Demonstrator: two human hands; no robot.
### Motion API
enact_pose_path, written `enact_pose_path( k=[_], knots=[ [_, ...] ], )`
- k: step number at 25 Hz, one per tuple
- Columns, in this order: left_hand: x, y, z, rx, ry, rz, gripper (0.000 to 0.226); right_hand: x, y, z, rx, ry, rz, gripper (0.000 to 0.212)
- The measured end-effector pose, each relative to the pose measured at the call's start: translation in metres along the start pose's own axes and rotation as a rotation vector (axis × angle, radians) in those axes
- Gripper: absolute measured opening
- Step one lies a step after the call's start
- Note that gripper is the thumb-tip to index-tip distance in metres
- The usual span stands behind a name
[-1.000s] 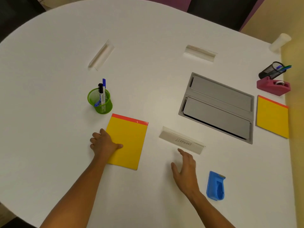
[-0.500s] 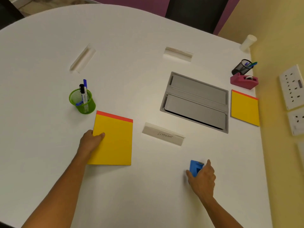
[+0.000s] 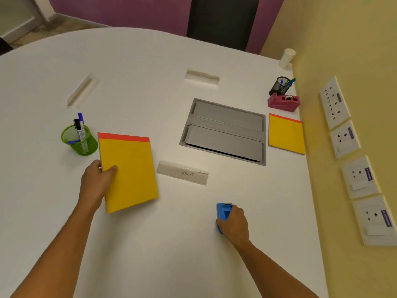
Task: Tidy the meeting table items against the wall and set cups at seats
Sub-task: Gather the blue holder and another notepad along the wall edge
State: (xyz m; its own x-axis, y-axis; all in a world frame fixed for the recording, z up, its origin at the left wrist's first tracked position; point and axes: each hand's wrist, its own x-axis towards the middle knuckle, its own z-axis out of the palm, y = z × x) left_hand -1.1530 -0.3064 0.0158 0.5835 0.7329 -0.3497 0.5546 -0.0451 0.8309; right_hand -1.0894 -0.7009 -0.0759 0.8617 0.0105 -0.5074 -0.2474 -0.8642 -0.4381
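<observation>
The yellow notepad [image 3: 129, 171] lies near the table's [image 3: 150, 254] left side, and the left hand [image 3: 96, 186] pinches its left edge. The right hand [image 3: 234, 224] wraps around the blue tape dispenser [image 3: 223, 211]. The yellow wall [image 3: 322, 39] is off to the right, so both things must go that way, and the dispenser is nearer.

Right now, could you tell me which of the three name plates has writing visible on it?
The name plate nearest the person, between the two hands, reads ELEPHANT. The two far name plates show no writing.
</observation>
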Motion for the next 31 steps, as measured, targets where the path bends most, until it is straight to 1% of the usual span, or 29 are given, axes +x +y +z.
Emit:
enact_pose_path(
  k=[1, 2, 4, 6, 7, 9, 10, 11, 13, 17, 18, 19, 21, 22, 23, 24, 25, 26, 29, 31],
  knots=[
    [-0.014, 0.005, 0.009, -0.081, 0.018, -0.01, 0.01, -0.001, 0.006, -0.008, -0.004, -0.025, -0.032, 0.061],
    [-0.018, 0.005, 0.01, -0.171, 0.02, -0.042, 0.013, 0.001, 0.003, -0.004, -0.005, -0.054, -0.053, 0.053],
    [-0.038, 0.019, 0.027, -0.319, 0.036, -0.026, 0.034, 0.004, 0.014, -0.017, 0.001, -0.058, -0.118, 0.044],
    [-0.054, 0.033, 0.052, -0.432, 0.07, 0.048, 0.06, 0.006, 0.029, -0.039, -0.017, -0.026, -0.171, 0.048],
    [-0.058, 0.039, 0.052, -0.485, 0.099, 0.075, 0.071, 0.009, 0.026, -0.043, -0.048, -0.019, -0.207, 0.052],
    [-0.069, 0.06, 0.084, -0.549, 0.086, 0.13, 0.1, 0.016, 0.044, -0.075, -0.077, 0.025, -0.228, 0.06],
    [-0.073, 0.07, 0.095, -0.561, 0.07, 0.146, 0.109, 0.021, 0.049, -0.088, -0.085, 0.051, -0.236, 0.062],
    [-0.076, 0.079, 0.11, -0.554, 0.047, 0.175, 0.11, 0.025, 0.058, -0.103, -0.087, 0.074, -0.226, 0.064],
    [-0.078, 0.097, 0.138, -0.557, 0.015, 0.218, 0.093, 0.039, 0.073, -0.132, -0.085, 0.1, -0.216, 0.063],
    [-0.078, 0.124, 0.183, -0.503, 0.14, 0.197, 0.034, 0.07, 0.092, -0.171, -0.085, 0.012, -0.277, 0.056],
    [-0.076, 0.133, 0.199, -0.482, 0.149, 0.202, 0.026, 0.081, 0.097, -0.182, -0.103, -0.018, -0.298, 0.058],
    [-0.08, 0.138, 0.207, -0.46, 0.153, 0.203, 0.022, 0.084, 0.098, -0.186, -0.122, -0.047, -0.316, 0.061],
    [-0.08, 0.152, 0.238, -0.431, 0.14, 0.217, 0.027, 0.104, 0.106, -0.199, -0.15, -0.061, -0.312, 0.063],
    [-0.081, 0.158, 0.251, -0.434, 0.115, 0.233, 0.037, 0.112, 0.109, -0.203, -0.156, -0.06, -0.301, 0.064],
    [-0.078, 0.167, 0.268, -0.463, 0.074, 0.253, 0.051, 0.124, 0.112, -0.209, -0.153, -0.051, -0.294, 0.065],
    [-0.08, 0.173, 0.276, -0.501, 0.014, 0.26, 0.068, 0.127, 0.113, -0.212, -0.161, -0.047, -0.29, 0.066],
    [-0.078, 0.181, 0.291, -0.526, -0.051, 0.247, 0.08, 0.135, 0.114, -0.216, -0.16, -0.046, -0.284, 0.067],
    [-0.073, 0.188, 0.308, -0.529, -0.098, 0.22, 0.082, 0.146, 0.117, -0.22, -0.156, -0.047, -0.275, 0.068],
    [-0.061, 0.202, 0.357, -0.466, -0.135, 0.154, 0.051, 0.171, 0.121, -0.227, -0.142, -0.077, -0.253, 0.071],
    [-0.054, 0.206, 0.383, -0.457, -0.125, 0.083, 0.04, 0.179, 0.125, -0.231, -0.141, -0.082, -0.239, 0.073]
  ],
)
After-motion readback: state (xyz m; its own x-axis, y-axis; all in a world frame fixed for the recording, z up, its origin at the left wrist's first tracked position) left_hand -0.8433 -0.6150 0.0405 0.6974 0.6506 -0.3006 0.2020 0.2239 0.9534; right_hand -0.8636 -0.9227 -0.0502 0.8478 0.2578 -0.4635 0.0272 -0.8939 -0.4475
